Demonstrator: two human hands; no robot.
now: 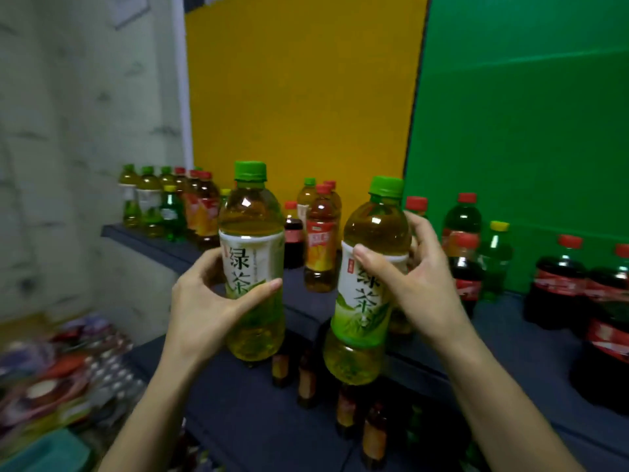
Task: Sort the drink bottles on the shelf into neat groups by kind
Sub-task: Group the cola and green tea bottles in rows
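The left hand (204, 301) holds a green tea bottle (252, 253), with thumb and fingers curled round its white label. The right hand (415, 284) holds a second green tea bottle (371, 267) the same way, thumb in front and fingers behind. Both bottles are up in the air in front of the shelf (299, 294), not standing on it. The second one leans a little. At the far left of the shelf, a few green tea bottles stand together in a row (143, 199), and red-cap tea bottles (204, 209) stand right beside them. That part looks partly sorted, so I think the two held bottles belong there. A small green soda bottle (172, 212) stands in front of that group and does not match. In the middle, a red-cap tea bottle (321, 240) stands with other kinds. On the right, cola bottles (561, 277) are mixed with a yellow-cap green bottle (495, 253). So the job looks started, with a lot left to do.
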